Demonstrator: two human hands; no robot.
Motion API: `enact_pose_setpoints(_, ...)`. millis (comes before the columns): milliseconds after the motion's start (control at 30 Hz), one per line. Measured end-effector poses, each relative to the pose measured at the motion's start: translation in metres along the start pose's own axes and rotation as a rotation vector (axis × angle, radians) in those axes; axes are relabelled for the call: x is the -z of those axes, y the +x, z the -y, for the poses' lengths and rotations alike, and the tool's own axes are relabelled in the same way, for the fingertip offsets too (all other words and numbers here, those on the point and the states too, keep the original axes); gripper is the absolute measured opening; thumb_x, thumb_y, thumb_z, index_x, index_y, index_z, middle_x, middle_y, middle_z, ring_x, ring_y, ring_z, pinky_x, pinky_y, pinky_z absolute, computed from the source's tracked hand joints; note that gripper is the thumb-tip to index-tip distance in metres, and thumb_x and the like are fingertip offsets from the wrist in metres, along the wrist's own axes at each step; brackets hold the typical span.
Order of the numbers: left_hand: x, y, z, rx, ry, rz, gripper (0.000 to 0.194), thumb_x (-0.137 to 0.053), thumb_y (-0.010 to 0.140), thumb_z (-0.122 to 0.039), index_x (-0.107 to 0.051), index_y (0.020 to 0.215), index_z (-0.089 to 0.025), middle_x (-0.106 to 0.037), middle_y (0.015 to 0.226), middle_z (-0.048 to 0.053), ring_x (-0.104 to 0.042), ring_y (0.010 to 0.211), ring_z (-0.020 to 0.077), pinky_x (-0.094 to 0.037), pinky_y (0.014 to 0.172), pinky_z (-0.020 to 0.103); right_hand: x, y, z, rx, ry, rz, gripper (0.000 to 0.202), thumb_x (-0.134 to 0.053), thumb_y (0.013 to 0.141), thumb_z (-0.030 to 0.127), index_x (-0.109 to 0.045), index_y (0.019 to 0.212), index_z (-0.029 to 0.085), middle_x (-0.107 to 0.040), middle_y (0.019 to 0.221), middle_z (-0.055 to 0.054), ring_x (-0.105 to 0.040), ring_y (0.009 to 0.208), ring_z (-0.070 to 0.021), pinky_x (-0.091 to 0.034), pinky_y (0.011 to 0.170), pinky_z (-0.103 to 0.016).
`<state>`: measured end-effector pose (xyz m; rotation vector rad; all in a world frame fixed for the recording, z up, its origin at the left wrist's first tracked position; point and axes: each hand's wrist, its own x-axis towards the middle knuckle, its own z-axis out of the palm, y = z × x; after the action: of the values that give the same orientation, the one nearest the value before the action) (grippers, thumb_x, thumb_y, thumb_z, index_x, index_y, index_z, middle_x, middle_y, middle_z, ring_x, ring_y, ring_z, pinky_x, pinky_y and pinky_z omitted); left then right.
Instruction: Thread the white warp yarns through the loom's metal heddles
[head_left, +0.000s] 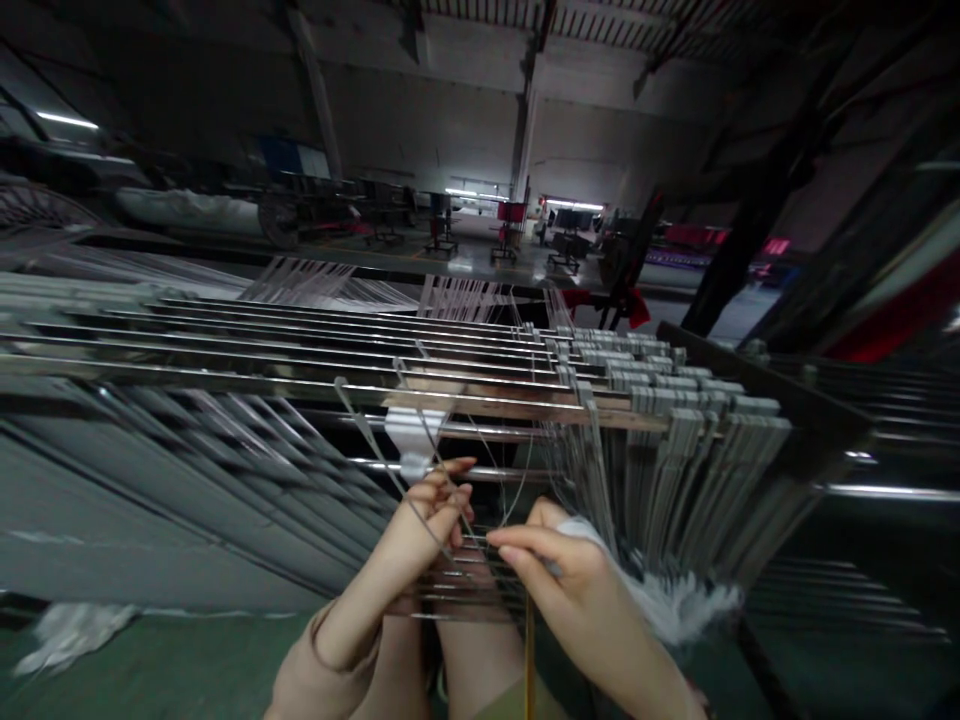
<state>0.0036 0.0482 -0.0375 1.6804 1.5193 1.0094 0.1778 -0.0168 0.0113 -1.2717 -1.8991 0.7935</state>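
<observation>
My left hand [436, 508] is among the thin metal heddles in the middle of the loom frame, its fingers bent around a heddle [429, 428]. A second heddle [375, 447] slants across the back of that hand. Just to the right, my right hand [564, 565] pinches a fine pale thread [517, 490] between thumb and forefinger. A bundle of white yarn [675, 600] lies behind the right hand, partly covered by it. Below its fingers a thin yellow rod [529, 650] points down; whether the hand grips it is hidden.
Parallel metal bars [300, 365] run across the loom, with dense heddles [675, 450] bunched at right. A white cloth-like strip [411, 430] shows behind the bars. Grey heddle rows [150, 500] fill the left. White yarn scraps [75, 635] lie on the green floor.
</observation>
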Motion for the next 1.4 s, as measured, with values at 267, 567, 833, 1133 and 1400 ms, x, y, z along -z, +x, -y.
enact_pose_setpoints(267,0.020,-0.076,-0.010,-0.380,-0.141,0.009,0.020,-0.052,0.086,-0.015,-0.063,0.100,-0.024,-0.066,0.097,0.005,-0.063,0.089,0.0188,-0.049,0.076,0.025,-0.009,0.017,0.011,0.034,0.050,0.115,0.022,-0.053,0.088,0.009,-0.068,0.095,0.023,-0.058,0.086,0.002,-0.057,0.084,-0.0119,-0.041,0.076,-0.022)
enact_pose_setpoints(567,0.013,-0.093,0.045,-0.421,0.423,-0.201,0.046,-0.052,0.086,-0.017,-0.043,0.131,-0.021,-0.059,0.125,0.010,-0.047,0.119,0.0290,-0.042,0.095,0.042,-0.005,-0.008,-0.016,0.006,0.295,-0.223,0.009,-0.064,0.081,0.017,-0.063,0.085,0.026,-0.058,0.080,0.003,-0.055,0.075,-0.0126,-0.043,0.069,-0.024)
enact_pose_setpoints(833,-0.026,-0.102,0.046,-0.561,0.795,-0.113,0.048,-0.057,0.083,-0.027,-0.050,0.129,-0.017,-0.056,0.130,0.013,-0.050,0.113,0.0358,-0.046,0.086,0.049,-0.010,-0.028,-0.024,0.035,0.675,-0.349,0.014,-0.053,0.091,0.028,-0.067,0.089,0.026,-0.068,0.089,-0.005,-0.060,0.064,-0.0133,-0.049,0.053,-0.023)
enact_pose_setpoints(1133,-0.030,-0.064,0.011,-0.049,-0.606,-0.087,0.011,-0.044,0.089,-0.020,-0.051,0.081,-0.021,-0.063,0.088,0.004,-0.064,0.095,0.0222,-0.052,0.082,0.039,-0.033,0.013,-0.012,0.179,-0.100,-0.456,0.020,-0.047,0.091,0.016,-0.063,0.103,0.021,-0.062,0.111,-0.006,-0.054,0.109,-0.0195,-0.040,0.098,-0.037)
enact_pose_setpoints(1400,-0.006,-0.031,0.013,-0.206,-0.118,-0.018,0.028,-0.047,0.084,-0.020,-0.065,0.106,-0.020,-0.066,0.106,0.011,-0.059,0.102,0.0243,-0.043,0.092,0.038,-0.037,0.023,0.000,0.123,-0.201,-0.397,0.021,-0.046,0.091,0.017,-0.065,0.100,0.018,-0.063,0.094,-0.008,-0.057,0.097,-0.0221,-0.044,0.090,-0.039)
